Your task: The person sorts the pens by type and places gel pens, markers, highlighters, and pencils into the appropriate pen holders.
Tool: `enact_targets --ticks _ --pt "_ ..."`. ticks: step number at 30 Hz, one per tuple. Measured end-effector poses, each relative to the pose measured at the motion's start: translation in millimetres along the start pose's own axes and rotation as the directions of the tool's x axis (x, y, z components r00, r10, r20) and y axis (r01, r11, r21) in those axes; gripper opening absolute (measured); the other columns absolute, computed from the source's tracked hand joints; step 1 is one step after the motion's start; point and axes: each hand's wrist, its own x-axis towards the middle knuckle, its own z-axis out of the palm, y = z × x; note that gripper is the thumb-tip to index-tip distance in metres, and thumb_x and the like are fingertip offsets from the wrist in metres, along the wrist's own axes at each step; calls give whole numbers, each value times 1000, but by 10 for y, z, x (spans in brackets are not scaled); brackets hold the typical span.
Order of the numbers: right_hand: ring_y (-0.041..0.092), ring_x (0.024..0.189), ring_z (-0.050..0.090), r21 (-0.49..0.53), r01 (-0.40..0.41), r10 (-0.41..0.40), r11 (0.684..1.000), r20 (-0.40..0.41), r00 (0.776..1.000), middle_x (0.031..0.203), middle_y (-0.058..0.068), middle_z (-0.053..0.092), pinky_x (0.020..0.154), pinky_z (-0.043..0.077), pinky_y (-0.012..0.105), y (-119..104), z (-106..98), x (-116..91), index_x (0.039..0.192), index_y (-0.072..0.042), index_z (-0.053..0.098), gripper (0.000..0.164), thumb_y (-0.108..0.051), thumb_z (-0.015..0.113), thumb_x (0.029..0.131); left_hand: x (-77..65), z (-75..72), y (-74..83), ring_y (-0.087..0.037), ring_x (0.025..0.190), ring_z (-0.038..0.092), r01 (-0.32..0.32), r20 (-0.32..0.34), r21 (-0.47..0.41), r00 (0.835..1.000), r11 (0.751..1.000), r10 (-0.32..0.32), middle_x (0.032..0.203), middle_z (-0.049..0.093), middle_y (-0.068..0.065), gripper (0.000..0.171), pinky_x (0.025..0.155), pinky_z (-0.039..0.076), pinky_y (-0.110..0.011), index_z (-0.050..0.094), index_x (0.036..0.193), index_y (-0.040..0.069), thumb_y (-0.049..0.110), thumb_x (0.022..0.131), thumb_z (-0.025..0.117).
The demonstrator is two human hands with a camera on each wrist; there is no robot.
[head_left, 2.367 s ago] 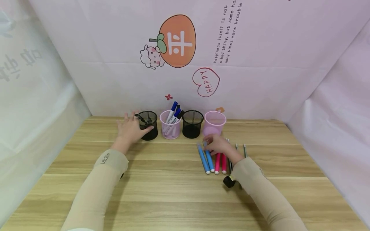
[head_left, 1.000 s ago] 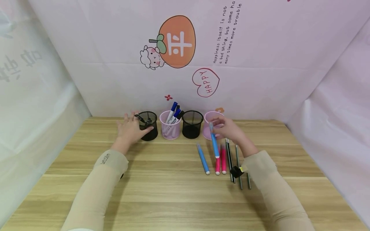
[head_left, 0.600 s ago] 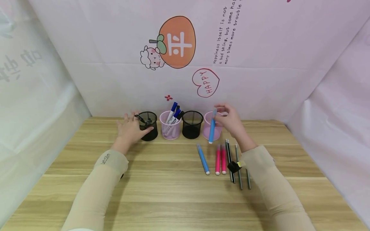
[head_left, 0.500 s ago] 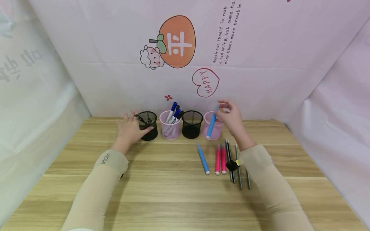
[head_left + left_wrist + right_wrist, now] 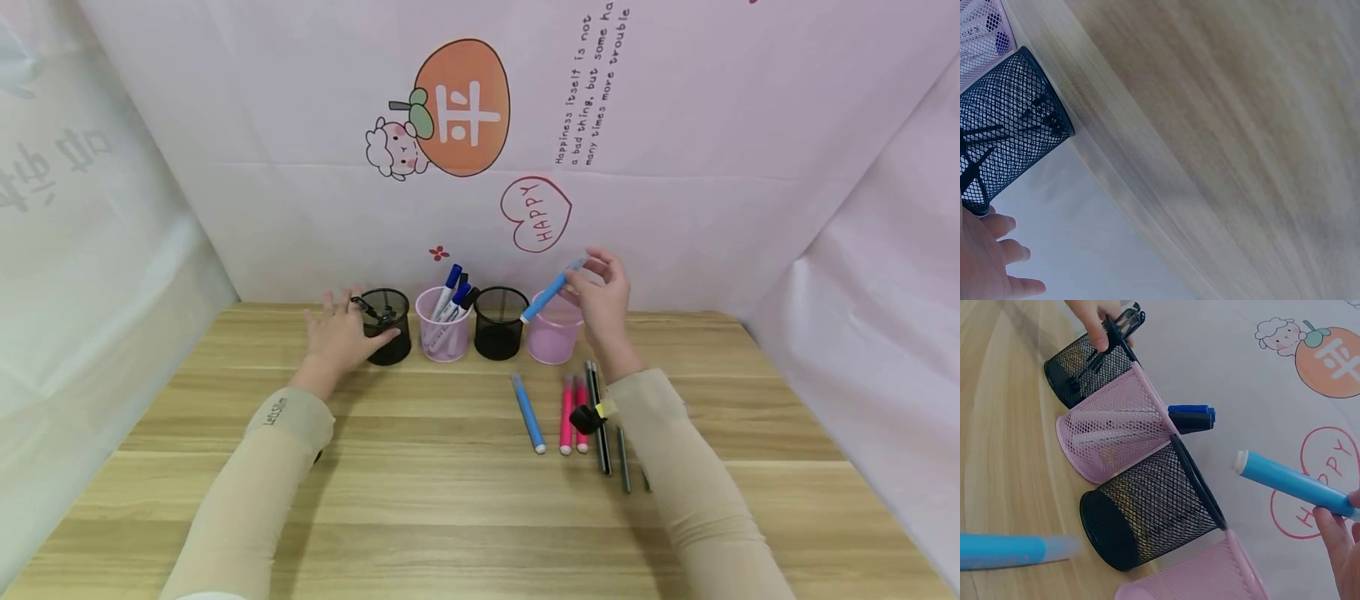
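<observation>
My right hand (image 5: 603, 300) pinches a blue felt-tip marker (image 5: 551, 293) near its translucent cap. The marker slants above the right-hand pink mesh pen cup (image 5: 553, 342), its white end toward the right-hand black mesh pen cup (image 5: 498, 340). In the right wrist view, that marker (image 5: 1291, 482) is apart from the cup rims. My left hand (image 5: 333, 337) rests against the left-hand black mesh pen cup (image 5: 390, 346), thumb across its front, other fingers spread fairly straight beside it. Dark slender items stand in that cup; their kind is unclear.
A pink mesh cup (image 5: 442, 340) holds several blue- and black-capped markers. On the wooden table lie another blue marker (image 5: 528, 414), two pink markers (image 5: 566, 417) and several dark pencils (image 5: 602, 442), partly hidden by the right wrist camera (image 5: 587, 419). A printed white backdrop (image 5: 675, 233) stands behind.
My right hand has lifted the blue marker from the table, raised it over the right-hand pink cup, and tilted it so its white end swings left and up. The left hand stays in place.
</observation>
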Motion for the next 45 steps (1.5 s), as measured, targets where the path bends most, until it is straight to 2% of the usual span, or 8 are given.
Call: enact_targets --ticks 5,12,22,31,37,39,42,45 --pt "15 78 65 31 5 -3 1000 -49 999 114 8 50 75 62 30 71 59 10 136 1 49 49 17 61 92 8 1 10 -52 152 1 0 -5 8 1000 1000 0 167 12 -26 105 113 3 -77 35 153 -11 76 95 45" --pt "16 83 61 -59 46 -47 997 -29 998 113 7 47 83 61 33 187 119 -29 126 -5 47 41 15 62 94 4 -5 24 -52 152 4 2 -11 6 1000 1000 -2 167 13 -27 104 113 4 -77 37 152 -12 75 95 47" --pt "13 85 61 -162 89 -92 983 -9 996 106 7 51 73 60 22 372 156 -71 124 3 50 38 14 65 92 -14 1 23 -52 152 2 1 -3 8 1000 1000 -1 167 12 -27 105 114 4 -77 36 152 -12 76 95 46" --pt "26 94 64 -314 123 -77 942 155 985 124 22 57 80 61 29 414 245 -159 129 8 51 36 10 63 96 -14 9 22 -53 151 2 2 -7 -10 1000 1000 -2 167 12 -27 102 113 3 -77 38 152 -11 73 96 48" --pt "43 101 66 -363 142 -71 921 203 977 116 29 64 81 60 27 383 342 -178 118 15 61 22 4 62 100 -6 -1 20 -53 152 3 3 -6 -12 1000 1000 -3 167 12 -27 103 113 3 -77 36 152 -12 73 96 48" --pt "43 103 66 -348 149 -78 926 210 975 113 25 67 79 60 25 426 335 -149 115 12 64 19 0 64 100 -2 -1 16 -53 151 3 2 -4 -10 1000 1000 -2 167 12 -27 103 113 3 -78 35 153 -12 73 96 48" --pt "43 103 66 -341 153 -75 928 231 970 111 24 68 84 61 34 421 324 -142 113 11 65 19 -1 67 99 1 -1 11 -52 152 3 4 -1 -6 1000 1000 -4 167 11 -27 104 113 3 -78 35 153 -12 74 95 47" --pt "34 98 68 -352 163 -69 922 264 962 111 24 69 82 61 31 402 297 -148 113 10 66 19 -2 67 99 2 -3 9 -52 152 3 4 1 -1 1000 1000 -4 167 11 -27 104 113 4 -78 34 153 -12 74 95 47"
